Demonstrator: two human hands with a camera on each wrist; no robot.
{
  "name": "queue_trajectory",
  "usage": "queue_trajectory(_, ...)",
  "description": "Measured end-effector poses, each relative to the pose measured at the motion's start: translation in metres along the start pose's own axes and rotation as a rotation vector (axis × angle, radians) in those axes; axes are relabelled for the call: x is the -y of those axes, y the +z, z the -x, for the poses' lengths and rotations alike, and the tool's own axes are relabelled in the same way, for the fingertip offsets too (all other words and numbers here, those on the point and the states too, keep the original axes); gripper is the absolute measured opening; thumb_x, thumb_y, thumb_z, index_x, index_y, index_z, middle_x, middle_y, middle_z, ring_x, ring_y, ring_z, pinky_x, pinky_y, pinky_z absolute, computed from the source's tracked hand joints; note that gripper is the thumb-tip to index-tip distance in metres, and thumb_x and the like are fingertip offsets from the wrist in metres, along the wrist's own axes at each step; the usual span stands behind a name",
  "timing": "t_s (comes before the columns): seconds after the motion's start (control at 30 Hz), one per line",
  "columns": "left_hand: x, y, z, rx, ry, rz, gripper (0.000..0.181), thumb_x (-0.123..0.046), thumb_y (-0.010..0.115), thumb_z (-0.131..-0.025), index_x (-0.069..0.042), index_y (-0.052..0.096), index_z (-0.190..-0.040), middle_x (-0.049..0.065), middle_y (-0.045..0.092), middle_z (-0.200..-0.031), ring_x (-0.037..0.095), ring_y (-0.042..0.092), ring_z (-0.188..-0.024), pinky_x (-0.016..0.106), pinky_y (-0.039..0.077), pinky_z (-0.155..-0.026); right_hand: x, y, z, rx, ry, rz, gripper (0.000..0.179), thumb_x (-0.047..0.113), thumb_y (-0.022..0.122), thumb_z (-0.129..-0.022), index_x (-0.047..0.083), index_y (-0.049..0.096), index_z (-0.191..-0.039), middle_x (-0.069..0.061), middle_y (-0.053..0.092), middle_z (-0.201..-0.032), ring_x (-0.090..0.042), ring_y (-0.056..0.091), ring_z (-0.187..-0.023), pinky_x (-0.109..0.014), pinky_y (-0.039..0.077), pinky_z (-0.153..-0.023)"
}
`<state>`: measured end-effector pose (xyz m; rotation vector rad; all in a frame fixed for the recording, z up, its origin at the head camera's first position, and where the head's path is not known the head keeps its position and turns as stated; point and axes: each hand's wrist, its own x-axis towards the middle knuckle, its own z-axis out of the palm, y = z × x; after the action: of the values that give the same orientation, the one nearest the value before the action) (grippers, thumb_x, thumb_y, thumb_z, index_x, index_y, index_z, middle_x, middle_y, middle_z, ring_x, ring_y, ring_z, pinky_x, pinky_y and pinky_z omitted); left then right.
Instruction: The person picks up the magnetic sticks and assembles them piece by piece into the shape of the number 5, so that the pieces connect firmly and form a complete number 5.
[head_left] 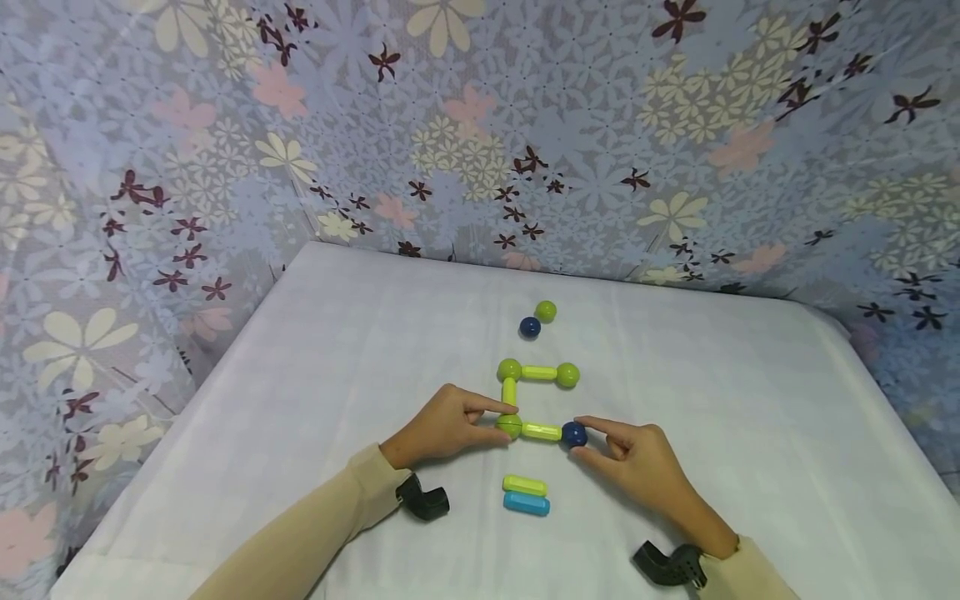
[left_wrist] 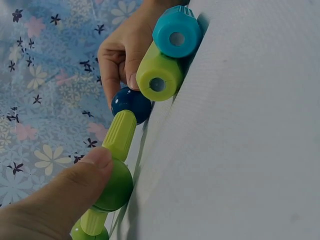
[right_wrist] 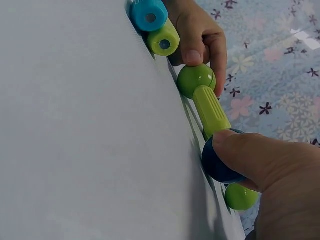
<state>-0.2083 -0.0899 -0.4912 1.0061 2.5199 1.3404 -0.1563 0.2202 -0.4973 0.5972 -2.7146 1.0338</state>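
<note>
A shape of balls and rods lies on the white cloth, its side facing right unjoined. My left hand (head_left: 447, 423) pinches the near green ball (head_left: 509, 427) at the shape's lower left corner between thumb and index finger. At the other end of the lime rod (head_left: 542, 432), my right hand (head_left: 640, 463) pinches a dark blue ball (head_left: 574, 434). The rod meets both balls. From the near green ball another lime rod (head_left: 509, 390) runs to a far green ball (head_left: 509, 370). A third rod (head_left: 539, 372) links that to another green ball (head_left: 567, 375).
Close to me, a loose lime rod (head_left: 525, 485) and a blue rod (head_left: 527, 503) lie side by side. Beyond the shape sit a loose dark blue ball (head_left: 530, 327) and a green ball (head_left: 546, 312). Flowered fabric (head_left: 480, 150) hangs behind the white-covered table (head_left: 360, 317).
</note>
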Motion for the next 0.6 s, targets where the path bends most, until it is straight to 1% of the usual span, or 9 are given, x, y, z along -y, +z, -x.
queue_trajectory(0.17, 0.0011, 0.0007, 0.0, -0.002, 0.006, -0.009, 0.036, -0.032, 0.086, -0.085, -0.023, 0.079, -0.119, -0.014, 0.027, -0.053, 0.002, 0.024, -0.052, 0.023, 0.024, -0.051, 0.0002, 0.0006, -0.0004, -0.007, -0.005, -0.005, 0.038, 0.03, 0.085, -0.086, 0.016, 0.077, -0.12, 0.022, 0.03, -0.051, 0.003, 0.027, -0.047, -0.019, 0.025, -0.046)
queue_trajectory(0.33, 0.0015, 0.0003, -0.0001, -0.001, 0.015, -0.003, 0.037, -0.032, 0.086, -0.084, -0.022, 0.079, -0.119, -0.013, 0.027, -0.054, 0.002, 0.024, -0.052, 0.023, 0.024, -0.051, 0.0005, 0.0008, -0.0008, -0.016, 0.003, 0.015, 0.039, 0.029, 0.085, -0.086, 0.016, 0.077, -0.121, 0.022, 0.03, -0.051, 0.003, 0.026, -0.047, -0.019, 0.024, -0.046)
queue_trajectory(0.43, 0.0014, 0.0, -0.0003, 0.0, 0.014, 0.004, 0.037, -0.032, 0.086, -0.085, -0.021, 0.079, -0.119, -0.013, 0.027, -0.054, 0.002, 0.023, -0.052, 0.023, 0.024, -0.051, 0.0008, 0.0014, -0.001, -0.02, 0.01, 0.026, 0.039, 0.029, 0.085, -0.086, 0.016, 0.076, -0.122, 0.022, 0.03, -0.051, 0.003, 0.026, -0.047, -0.02, 0.024, -0.046)
queue_trajectory(0.6, 0.0023, 0.0005, 0.0001, 0.004, 0.008, -0.011, 0.037, -0.032, 0.086, -0.085, -0.022, 0.079, -0.119, -0.014, 0.027, -0.054, 0.002, 0.024, -0.052, 0.023, 0.024, -0.052, 0.0009, 0.0031, -0.001, -0.024, 0.015, 0.034, 0.041, 0.029, 0.085, -0.086, 0.015, 0.076, -0.123, 0.021, 0.03, -0.051, 0.002, 0.026, -0.047, -0.02, 0.025, -0.046)
